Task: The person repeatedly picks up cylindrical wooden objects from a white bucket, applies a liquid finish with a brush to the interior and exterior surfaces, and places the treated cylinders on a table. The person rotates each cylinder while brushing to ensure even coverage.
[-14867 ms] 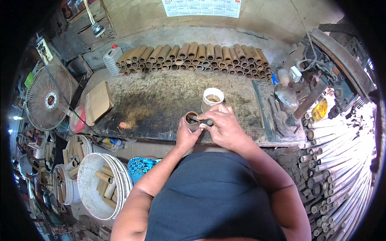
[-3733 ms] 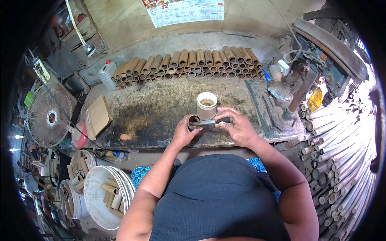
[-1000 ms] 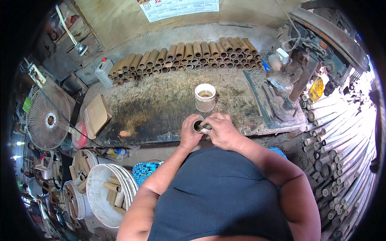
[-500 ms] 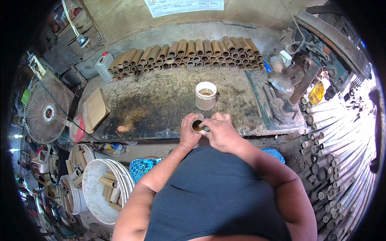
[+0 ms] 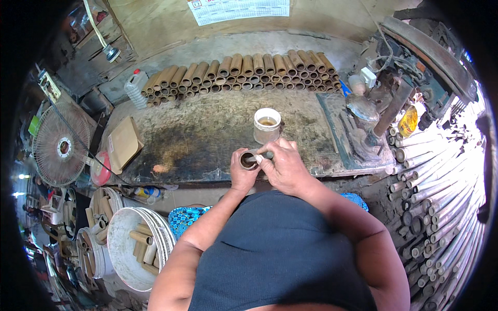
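Note:
My left hand (image 5: pixel 241 179) is wrapped round a short bamboo tube (image 5: pixel 243 163) whose open mouth faces up toward me. In my right hand (image 5: pixel 286 170) is a short grey stick-like tool (image 5: pixel 268 155), pinched between thumb and fingers. Its inner end reaches into the tube's mouth; what is on that end is hidden. Just beyond my hands stands a white plastic cup (image 5: pixel 266 136) with brownish liquid in it. Both hands are over the front edge of the worn wooden table (image 5: pixel 207 140).
Stacked bamboo tubes (image 5: pixel 236 78) line the table's back, near a clear jug (image 5: pixel 136 88). A brown envelope (image 5: pixel 123 144) lies left, beside a fan (image 5: pixel 63 147). Buckets (image 5: pixel 115 249) of cut tubes stand at lower left. Long poles (image 5: pixel 441 217) are piled right, below a metal machine (image 5: pixel 381 116).
The tool has swung from upright to a flatter slant across the tube's mouth. The tube is tilted a little more, and my right hand has shifted slightly right and up.

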Demonstrator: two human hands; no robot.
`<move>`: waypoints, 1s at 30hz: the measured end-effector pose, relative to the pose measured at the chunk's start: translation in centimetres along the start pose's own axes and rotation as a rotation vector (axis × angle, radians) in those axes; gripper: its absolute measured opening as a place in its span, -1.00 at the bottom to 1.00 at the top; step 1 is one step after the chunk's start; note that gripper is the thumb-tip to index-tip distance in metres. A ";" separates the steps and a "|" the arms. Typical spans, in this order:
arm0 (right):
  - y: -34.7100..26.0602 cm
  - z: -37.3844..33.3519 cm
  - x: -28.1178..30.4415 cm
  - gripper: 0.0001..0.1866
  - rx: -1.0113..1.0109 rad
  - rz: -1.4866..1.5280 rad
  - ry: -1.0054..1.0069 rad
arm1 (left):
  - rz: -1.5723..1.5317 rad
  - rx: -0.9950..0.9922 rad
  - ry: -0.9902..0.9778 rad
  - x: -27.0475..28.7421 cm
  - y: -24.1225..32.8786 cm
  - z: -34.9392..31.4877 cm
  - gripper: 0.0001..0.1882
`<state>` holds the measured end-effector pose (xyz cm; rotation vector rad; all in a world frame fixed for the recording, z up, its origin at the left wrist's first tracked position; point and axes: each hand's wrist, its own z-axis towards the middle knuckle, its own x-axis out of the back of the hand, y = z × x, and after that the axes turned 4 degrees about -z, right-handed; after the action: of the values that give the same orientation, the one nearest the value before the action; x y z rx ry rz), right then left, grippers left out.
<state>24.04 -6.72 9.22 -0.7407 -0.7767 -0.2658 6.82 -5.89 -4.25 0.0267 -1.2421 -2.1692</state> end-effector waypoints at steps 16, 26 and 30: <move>0.4 2.2 2.2 -0.63 0.202 -0.005 -0.084 | 0.041 0.096 -0.128 1.0 3.4 1.5 -0.37; 0.7 2.4 3.2 -0.61 0.222 -0.127 -0.162 | 0.104 0.059 -0.225 1.3 4.2 2.1 -0.35; 0.6 2.0 3.5 -0.64 0.154 -0.119 -0.158 | 0.161 0.002 -0.251 1.1 4.6 1.9 -0.35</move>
<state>25.65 -4.75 12.43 -0.5752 -0.9816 -0.2533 7.65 -6.62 0.71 -0.3430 -1.3338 -2.0771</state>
